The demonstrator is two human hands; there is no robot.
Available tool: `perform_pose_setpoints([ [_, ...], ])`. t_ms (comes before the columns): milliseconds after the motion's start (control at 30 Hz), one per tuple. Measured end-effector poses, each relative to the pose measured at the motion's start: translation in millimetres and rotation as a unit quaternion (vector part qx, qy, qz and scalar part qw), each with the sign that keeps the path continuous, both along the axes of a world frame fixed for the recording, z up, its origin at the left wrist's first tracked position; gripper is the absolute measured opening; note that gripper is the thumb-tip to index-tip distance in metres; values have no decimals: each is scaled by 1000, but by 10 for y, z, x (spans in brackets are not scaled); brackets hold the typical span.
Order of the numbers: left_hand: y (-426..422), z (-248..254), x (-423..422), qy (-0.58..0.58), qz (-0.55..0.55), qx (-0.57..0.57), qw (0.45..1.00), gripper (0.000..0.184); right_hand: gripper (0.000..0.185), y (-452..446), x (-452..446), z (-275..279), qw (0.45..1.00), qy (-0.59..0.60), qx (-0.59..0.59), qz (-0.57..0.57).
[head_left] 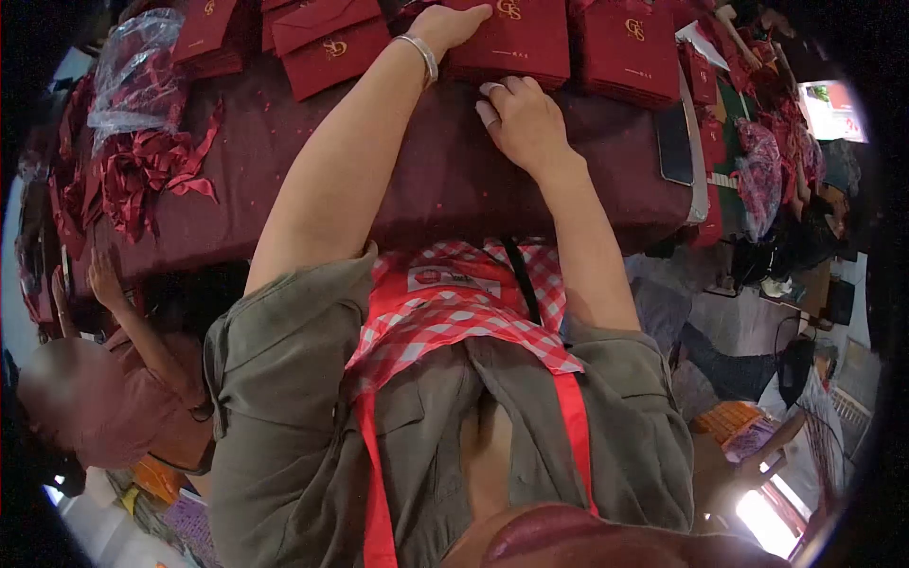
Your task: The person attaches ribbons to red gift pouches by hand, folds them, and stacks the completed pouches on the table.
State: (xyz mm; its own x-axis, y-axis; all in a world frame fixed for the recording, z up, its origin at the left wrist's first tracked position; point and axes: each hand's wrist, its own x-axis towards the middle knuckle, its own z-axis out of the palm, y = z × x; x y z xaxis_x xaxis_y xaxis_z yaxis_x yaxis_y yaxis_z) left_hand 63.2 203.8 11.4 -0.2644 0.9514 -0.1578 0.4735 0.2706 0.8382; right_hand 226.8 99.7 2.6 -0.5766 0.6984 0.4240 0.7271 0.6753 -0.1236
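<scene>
A stack of flat red paper pieces (516, 47), like envelopes or folded bags with gold lettering, lies at the far part of the cloth-covered table. My left hand (454, 28) is closed at the stack's left side, thumb stretched over its top face; the other fingers are mostly hidden. Bent fingers of my right hand (525, 118), wearing rings, press against the stack's near edge; its thumb is hard to see. To the right stands another such stack (630, 52). On the left, similar red pieces (331, 47) lie tilted, one with a flap.
A dark red cloth (312, 161) covers the table. Red ribbons (142, 180) and a clear plastic bag (137, 76) lie at the left. A phone (674, 142) rests near the right edge. Another person (133, 388) is at the left, with a hand by the table.
</scene>
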Motion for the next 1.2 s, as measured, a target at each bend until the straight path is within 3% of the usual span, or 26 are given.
perform_pose_setpoints([
  [200,91,-75,-4,45,6,-29,999,92,25,66,-49,21,999,19,-41,-17],
  [267,201,-208,-38,9,-39,-9,999,94,26,27,-33,9,999,26,-34,-2],
  [367,13,-10,-44,45,-29,-24,998,108,25,-44,-54,-9,998,12,-61,-2],
  [400,6,45,-51,-13,-35,-51,998,102,26,-72,-54,-38,999,13,-45,8],
  [600,-323,230,-158,-66,-10,5,998,106,23,-119,-20,-214,998,41,30,34],
  [700,-651,39,-332,-15,49,227,972,79,25,-182,-6,-214,998,46,-4,29],
  [733,-849,54,-441,-33,61,271,960,56,27,-176,7,-227,998,45,-22,31],
  [800,-1233,94,-761,23,81,318,944,38,27,-199,6,-221,997,61,-33,28],
  [833,-1373,64,-962,85,111,334,932,24,27,-198,11,-212,997,65,-41,29],
  [900,-1598,-61,-1485,230,141,375,887,17,26,-231,31,-223,996,69,-48,26],
  [967,-1804,-138,-2041,346,193,338,854,18,24,-241,31,-236,997,58,-25,37],
  [1033,-1909,-239,-2432,465,278,266,797,34,21,-280,-2,-203,996,69,-17,59],
  [1100,-1970,-315,-2583,435,289,35,852,31,17,-358,-78,-139,990,100,-10,101],
  [1200,-1935,-290,-2293,398,174,89,896,23,19,-491,-283,-117,971,183,-66,136],
])
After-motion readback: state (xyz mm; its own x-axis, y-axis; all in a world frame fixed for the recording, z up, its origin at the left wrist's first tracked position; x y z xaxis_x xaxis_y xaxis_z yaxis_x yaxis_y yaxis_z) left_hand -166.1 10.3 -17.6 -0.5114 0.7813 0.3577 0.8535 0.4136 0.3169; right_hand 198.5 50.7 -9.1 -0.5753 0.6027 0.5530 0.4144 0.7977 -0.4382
